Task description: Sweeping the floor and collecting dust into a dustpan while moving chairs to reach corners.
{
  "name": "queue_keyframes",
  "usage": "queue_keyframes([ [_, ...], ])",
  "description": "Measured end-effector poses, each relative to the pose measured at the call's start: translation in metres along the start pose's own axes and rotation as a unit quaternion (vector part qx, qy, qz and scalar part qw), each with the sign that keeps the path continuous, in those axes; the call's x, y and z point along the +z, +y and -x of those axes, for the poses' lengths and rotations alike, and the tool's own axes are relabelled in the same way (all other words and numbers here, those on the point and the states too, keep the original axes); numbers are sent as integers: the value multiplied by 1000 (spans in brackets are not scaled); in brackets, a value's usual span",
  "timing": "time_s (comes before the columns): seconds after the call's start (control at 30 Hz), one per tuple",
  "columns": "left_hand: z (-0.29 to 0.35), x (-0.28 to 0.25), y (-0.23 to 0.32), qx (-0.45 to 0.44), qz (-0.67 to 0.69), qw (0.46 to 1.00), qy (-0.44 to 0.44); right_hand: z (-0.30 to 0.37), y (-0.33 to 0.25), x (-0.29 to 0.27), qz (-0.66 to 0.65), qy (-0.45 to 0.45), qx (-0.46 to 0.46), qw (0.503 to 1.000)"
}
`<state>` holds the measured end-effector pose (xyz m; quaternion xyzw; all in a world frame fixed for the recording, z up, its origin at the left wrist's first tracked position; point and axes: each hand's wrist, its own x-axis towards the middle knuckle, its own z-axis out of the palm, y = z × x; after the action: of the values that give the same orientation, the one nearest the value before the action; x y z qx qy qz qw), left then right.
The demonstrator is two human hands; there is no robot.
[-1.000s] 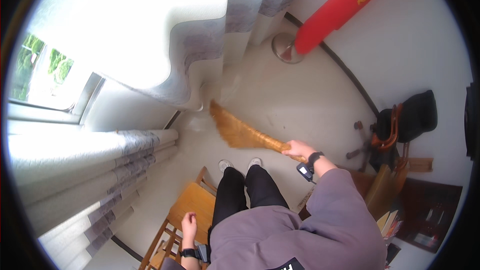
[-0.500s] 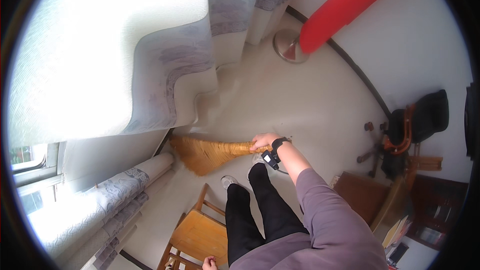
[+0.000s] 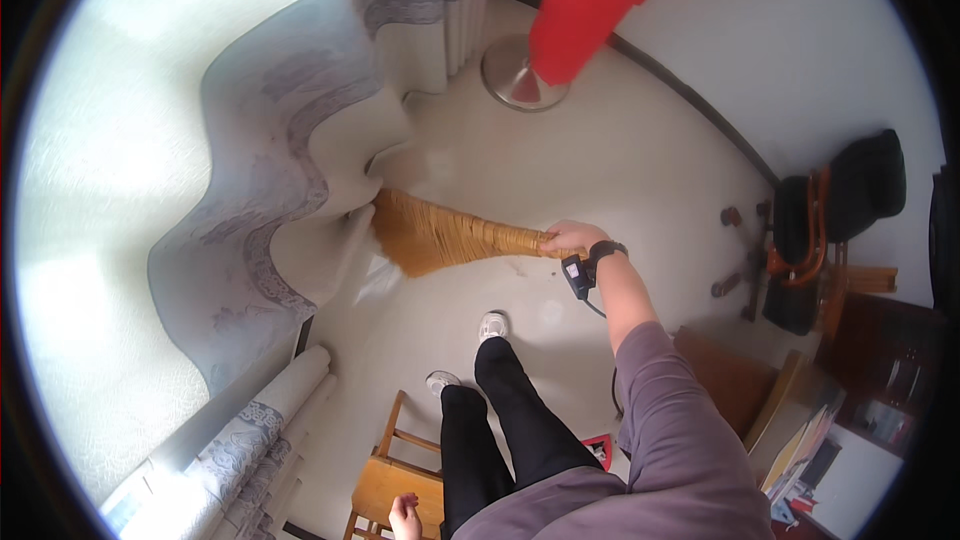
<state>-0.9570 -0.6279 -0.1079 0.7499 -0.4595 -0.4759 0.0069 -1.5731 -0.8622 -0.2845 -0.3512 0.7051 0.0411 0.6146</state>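
A straw broom (image 3: 450, 235), clasped in the closed fingers of the right hand (image 3: 575, 236), is being shifted farther ahead of the pale shoes (image 3: 493, 326), fresh floor (image 3: 480, 165) beside the patterned curtain (image 3: 265, 105) being reached left of those fingers, while nothing visible is being held in the half-curled left hand (image 3: 404, 517).

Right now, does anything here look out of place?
Yes: a small dark speck on the pale floor, beside the broom near the right hand. It breaks the plain surface, but is too small to identify.
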Motion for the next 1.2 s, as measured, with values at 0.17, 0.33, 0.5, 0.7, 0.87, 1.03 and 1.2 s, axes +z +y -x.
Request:
queue_keyframes([
  [0.17,-20,-6,41,38,-30,998,-41,6,53,10,-170,44,1,985],
  [0.33,-49,-8,98,94,-121,986,-71,35,161,80,-246,121,13,962],
  [0.5,-63,-12,138,140,-177,972,-64,124,226,157,-313,114,70,940],
  [0.7,-83,-6,210,250,-278,925,-64,222,195,174,-313,167,52,934],
  [0.87,-119,-22,275,393,-287,870,80,205,115,156,-305,204,-40,929],
  [1.03,-172,-37,380,478,-399,757,198,85,7,123,-332,229,-71,912],
  [1.2,-212,-43,434,496,-340,776,189,-1,-76,83,-390,221,-67,892],
])
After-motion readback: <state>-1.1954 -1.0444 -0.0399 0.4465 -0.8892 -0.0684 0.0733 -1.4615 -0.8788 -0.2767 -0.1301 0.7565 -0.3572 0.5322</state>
